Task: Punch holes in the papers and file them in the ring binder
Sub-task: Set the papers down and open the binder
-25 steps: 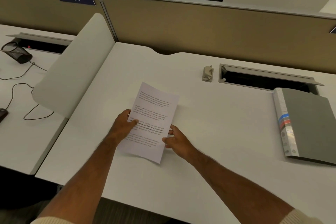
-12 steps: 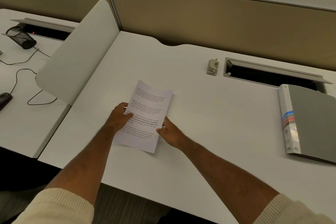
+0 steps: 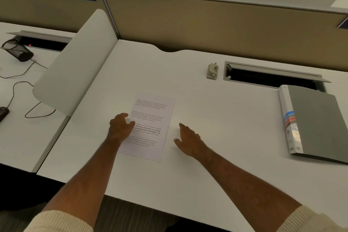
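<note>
Paper: printed sheet lying flat on the white desk, slightly skewed.
Room: bare desk stretching between the sheet and the grey ring binder; hole punch sitting well behind.
Left hand: resting on the sheet's left edge, fingers loosely curled, gripping nothing.
Right hand: hovering just right of the sheet, fingers relaxed.

- One head view, from above the near edge of the desk, looking forward and down
- Near enough to read large print on the paper; far partition fills the top
</note>
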Demonstrator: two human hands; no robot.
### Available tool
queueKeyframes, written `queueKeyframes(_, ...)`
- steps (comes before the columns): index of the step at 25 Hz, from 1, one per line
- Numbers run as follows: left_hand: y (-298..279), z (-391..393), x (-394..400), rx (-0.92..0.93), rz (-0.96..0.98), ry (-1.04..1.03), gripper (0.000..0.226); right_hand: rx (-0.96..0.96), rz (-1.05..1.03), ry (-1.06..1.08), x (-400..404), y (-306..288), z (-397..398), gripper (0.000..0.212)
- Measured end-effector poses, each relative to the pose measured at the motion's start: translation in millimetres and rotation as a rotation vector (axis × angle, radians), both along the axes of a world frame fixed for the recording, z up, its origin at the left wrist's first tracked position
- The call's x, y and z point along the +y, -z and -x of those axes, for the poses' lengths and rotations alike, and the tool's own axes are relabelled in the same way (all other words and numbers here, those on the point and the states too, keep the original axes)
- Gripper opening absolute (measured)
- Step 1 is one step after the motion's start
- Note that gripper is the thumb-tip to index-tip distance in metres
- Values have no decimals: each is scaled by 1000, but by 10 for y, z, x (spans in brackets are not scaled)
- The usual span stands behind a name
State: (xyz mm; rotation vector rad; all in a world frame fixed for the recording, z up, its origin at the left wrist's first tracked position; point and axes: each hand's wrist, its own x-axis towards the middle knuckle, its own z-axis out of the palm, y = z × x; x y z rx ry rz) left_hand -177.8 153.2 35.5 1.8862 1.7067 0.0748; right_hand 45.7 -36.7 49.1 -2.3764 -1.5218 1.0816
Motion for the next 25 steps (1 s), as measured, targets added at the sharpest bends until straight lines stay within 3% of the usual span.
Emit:
queueKeyframes(4,71,-326,-257,-34,-50,142,60,-231,-83,-24,-239,46,-260,66)
queueKeyframes(17,73,-1912,-1468,-8,-159,635,67,-250,-79,141,-1185,189,-1185,79)
queueKeyframes(25,84,-2644,-1983,3,-92,804,73,-223,-27,354,-2027,342,-1782,77)
